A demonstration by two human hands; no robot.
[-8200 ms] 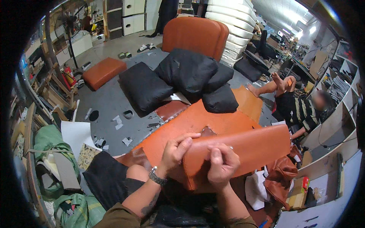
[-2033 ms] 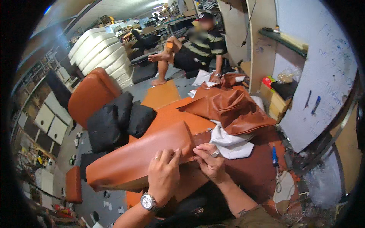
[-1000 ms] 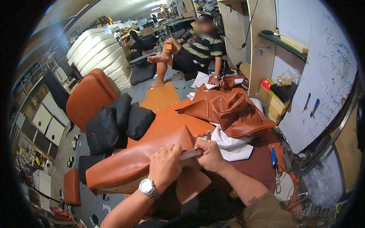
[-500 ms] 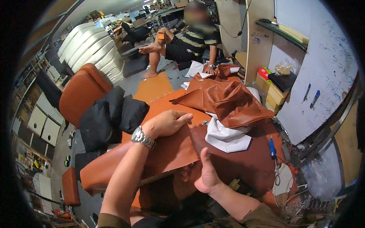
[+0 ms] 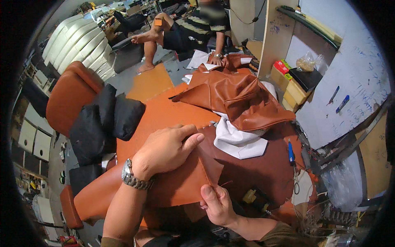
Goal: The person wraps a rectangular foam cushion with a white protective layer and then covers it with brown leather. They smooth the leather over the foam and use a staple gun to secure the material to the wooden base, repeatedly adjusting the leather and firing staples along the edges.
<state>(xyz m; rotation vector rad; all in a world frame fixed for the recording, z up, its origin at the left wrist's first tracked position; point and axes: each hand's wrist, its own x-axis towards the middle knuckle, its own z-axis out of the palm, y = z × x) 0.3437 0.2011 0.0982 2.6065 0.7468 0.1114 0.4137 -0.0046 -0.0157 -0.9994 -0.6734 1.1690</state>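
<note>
A brown-orange leather cover [image 5: 177, 185] lies over my lap, a stitched seam running down its right side. My left hand [image 5: 164, 150], a metal watch on its wrist, is curled over the cover's far edge, thumb lying along the top; its fingertips are hidden. My right hand [image 5: 216, 206] pinches the cover's near right edge at the lower end of the seam, thumb on top. A flap of the leather sticks out past the seam. Beyond my hands lies a crumpled brown leather cover [image 5: 242, 96] with white lining [image 5: 240, 140].
Another person [image 5: 189, 35] sits at the back, one hand on the crumpled leather. Black cushions [image 5: 127, 117] and a brown padded seat [image 5: 72, 99] are at left, white foam pieces [image 5: 78, 47] behind. A blue-handled tool [image 5: 291, 152] lies at right, near a white board [image 5: 349, 82].
My right hand has closed from an open pose onto the cover's edge. My left hand has curled more over the far edge. The whole view has shifted slightly.
</note>
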